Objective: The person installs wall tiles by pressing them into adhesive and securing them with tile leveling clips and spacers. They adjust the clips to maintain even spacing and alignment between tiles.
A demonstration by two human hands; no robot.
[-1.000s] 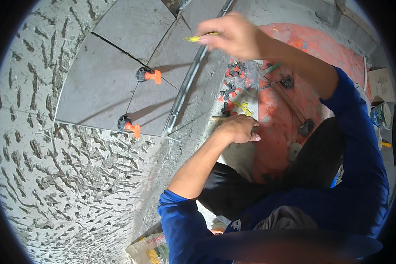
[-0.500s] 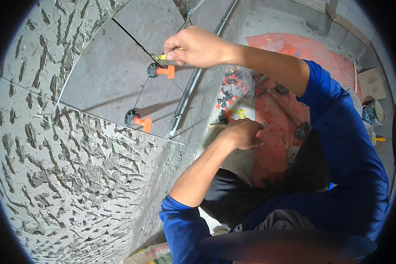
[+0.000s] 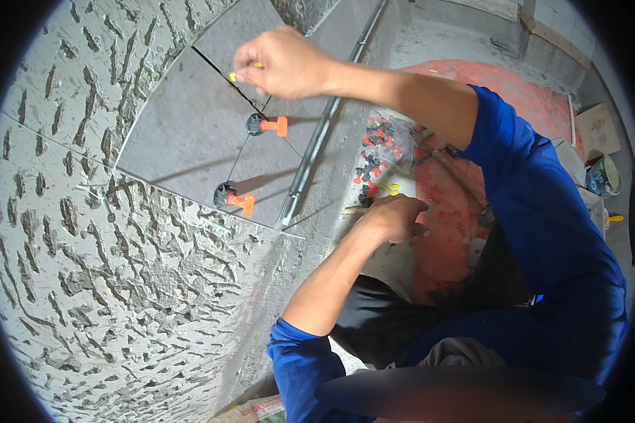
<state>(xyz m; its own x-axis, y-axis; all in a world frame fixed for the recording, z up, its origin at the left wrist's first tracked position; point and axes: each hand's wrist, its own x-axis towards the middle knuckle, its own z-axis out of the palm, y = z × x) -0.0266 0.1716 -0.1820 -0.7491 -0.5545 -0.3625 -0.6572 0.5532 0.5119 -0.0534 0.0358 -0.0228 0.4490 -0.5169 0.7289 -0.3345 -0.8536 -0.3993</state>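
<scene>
Pinched in my right hand (image 3: 282,63) is a small yellow plastic piece (image 3: 234,76), held at the dark joint between two grey tiles (image 3: 169,120). Below that hand, black tile leveler caps with orange T-handles (image 3: 271,125) stand in the joints, another (image 3: 240,202) lower down. A metal straightedge (image 3: 310,151) runs along the tiles' right side. My left hand (image 3: 395,220) hangs with loosely bent fingers apart, nothing visible in it, just below loose yellow pieces (image 3: 389,189) and a pile of black and orange leveler parts (image 3: 374,158).
Rough, chipped mortar (image 3: 85,268) surrounds the tiles at left and below. A red sheet (image 3: 437,268) lies to the right with a wooden-handled tool (image 3: 458,173). Farther right are a cardboard piece (image 3: 596,130), a bucket (image 3: 603,176) and a yellow-handled tool (image 3: 614,218).
My right hand moved left from over the straightedge onto the tile joint with the yellow piece. My left hand stayed nearly in place, shifting slightly lower in the picture.
</scene>
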